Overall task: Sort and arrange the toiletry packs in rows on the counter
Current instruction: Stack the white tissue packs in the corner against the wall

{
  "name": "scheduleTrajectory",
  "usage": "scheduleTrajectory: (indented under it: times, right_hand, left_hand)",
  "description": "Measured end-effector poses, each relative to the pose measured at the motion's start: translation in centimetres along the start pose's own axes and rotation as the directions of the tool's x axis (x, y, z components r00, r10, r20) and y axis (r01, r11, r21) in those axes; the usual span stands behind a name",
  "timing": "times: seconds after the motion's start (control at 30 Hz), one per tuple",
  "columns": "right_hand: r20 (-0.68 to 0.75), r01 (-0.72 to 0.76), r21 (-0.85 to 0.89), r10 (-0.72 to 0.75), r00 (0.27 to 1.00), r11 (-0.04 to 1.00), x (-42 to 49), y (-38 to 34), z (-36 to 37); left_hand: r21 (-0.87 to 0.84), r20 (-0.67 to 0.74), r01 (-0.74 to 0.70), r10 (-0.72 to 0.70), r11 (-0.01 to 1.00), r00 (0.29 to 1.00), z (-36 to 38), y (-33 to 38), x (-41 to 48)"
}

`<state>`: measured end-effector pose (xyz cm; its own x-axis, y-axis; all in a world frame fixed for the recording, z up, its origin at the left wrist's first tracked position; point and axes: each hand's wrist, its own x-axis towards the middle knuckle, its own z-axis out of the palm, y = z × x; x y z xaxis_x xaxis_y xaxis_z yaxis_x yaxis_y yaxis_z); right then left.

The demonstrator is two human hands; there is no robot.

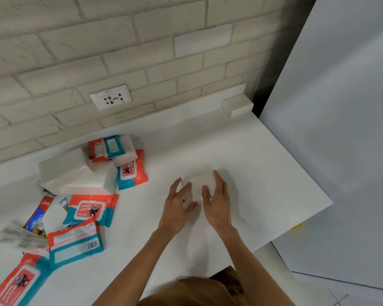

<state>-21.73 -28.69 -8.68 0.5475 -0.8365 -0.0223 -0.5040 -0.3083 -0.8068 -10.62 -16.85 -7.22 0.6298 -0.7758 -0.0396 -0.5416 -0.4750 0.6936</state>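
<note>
Both hands were on a small white pack (199, 181) lying on the counter (259, 151), right of centre & well apart from the rest. L hand (178, 205) cupped its left end and R hand (217, 200) its right end, fingers bent round the pack w/ thumbs on the near side. The pack was blurred, so no label could be read. The unsorted heap sat at the left: several orange/teal wipes packs (91, 209) overlapping each other, a big white tissue pack (62, 171) and a toothpaste box (37, 215) partly under them. A wall socket (111, 97) sat above the heap.
</note>
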Motion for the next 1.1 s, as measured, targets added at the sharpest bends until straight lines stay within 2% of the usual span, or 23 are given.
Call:
scheduleTrajectory:
  times: [0.07,0.13,0.2,0.5,0.67,0.8,0.97,1.1]
  right_hand:
    - [0.051,0.091,-0.177,-0.084,0.995,0.98,-0.2,1.2,-0.8]
    - [0.076,0.217,-0.337,-0.203,0.976,0.916,-0.3,2.4,-1.6]
    - [0.112,0.312,-0.4,-0.292,0.95,0.862,-0.2,3.8,-2.5]
    - [0.192,0.398,-0.348,-0.351,0.916,0.849,5.0,9.1,-10.7]
    - [0.297,0.388,-0.338,-0.294,0.908,0.857,10.1,12.1,-15.5]
    - [0.329,0.379,-0.317,-0.273,0.904,0.87,13.8,13.3,-18.0]
    - [0.276,0.379,-0.332,-0.295,0.915,0.864,17.4,14.7,-19.1]
    - [0.098,0.392,-0.406,-0.387,0.917,0.825,19.2,15.9,-19.2]
  left_hand:
    - [0.023,0.029,-0.032,0.032,0.999,0.999,0.9,0.0,0.1]
    - [0.033,0.034,-0.071,0.07,0.997,0.997,1.5,0.6,0.3]
    - [0.046,0.04,-0.081,0.08,0.996,0.996,2.3,1.3,0.6]
    - [-0.024,0.048,-0.056,0.057,0.998,0.997,7.9,7.3,4.5]
    - [-0.056,0.023,-0.023,0.024,0.998,0.999,11.3,10.9,7.6]
    - [-0.108,0.01,0.031,-0.03,0.994,1.0,13.4,13.2,10.0]
    - [-0.059,0.008,0.048,-0.048,0.997,0.999,15.3,15.4,13.3]
    - [-0.037,0.003,0.085,-0.085,0.996,0.996,16.5,16.8,16.1]
